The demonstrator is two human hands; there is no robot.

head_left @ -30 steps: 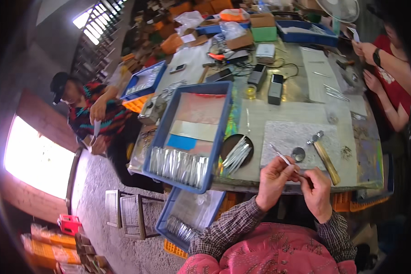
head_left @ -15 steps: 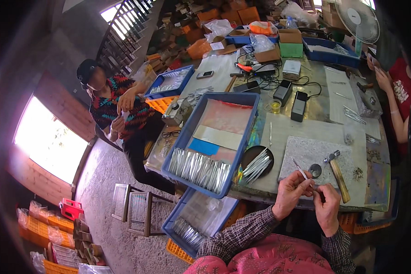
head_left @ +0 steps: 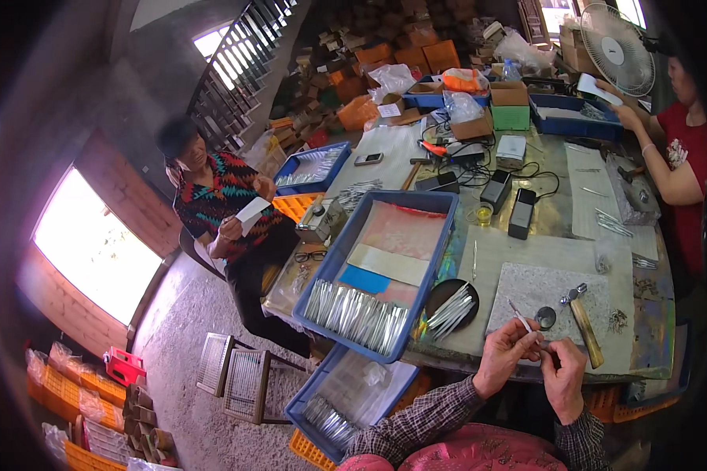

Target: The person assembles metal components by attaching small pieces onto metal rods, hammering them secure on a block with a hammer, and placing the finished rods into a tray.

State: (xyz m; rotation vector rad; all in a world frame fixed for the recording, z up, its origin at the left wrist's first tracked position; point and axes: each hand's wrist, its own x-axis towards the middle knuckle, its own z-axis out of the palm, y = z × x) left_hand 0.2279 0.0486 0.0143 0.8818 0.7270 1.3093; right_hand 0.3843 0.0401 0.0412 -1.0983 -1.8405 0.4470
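My left hand (head_left: 498,359) is closed around a slim, pale, pointed metal piece (head_left: 521,319), whose thin tip sticks up past the fingers. Against it, my right hand (head_left: 564,378) has thumb and fingers pinched together; whatever lies between them is hidden. Both hands are at the near edge of a speckled grey stone slab (head_left: 518,286). On that slab, just beyond my fingers, sits a small round metal cup (head_left: 546,317). To its right lies a hammer (head_left: 584,323) with a wooden handle. Left of the slab, a dark round dish (head_left: 467,316) holds several slim silver pieces (head_left: 449,311).
A large blue tray (head_left: 448,228) with rows of silver pieces stands left on the table; another blue tray (head_left: 302,400) is lower down. Black devices (head_left: 521,215) with cables lie farther back. One person (head_left: 224,184) sits at left, another (head_left: 687,145) at right, each holding something white.
The whole view has shifted slightly, moving the scene right and down. My hands keep the same grip. The person at left now holds a white sheet out; the one at right has raised a white item.
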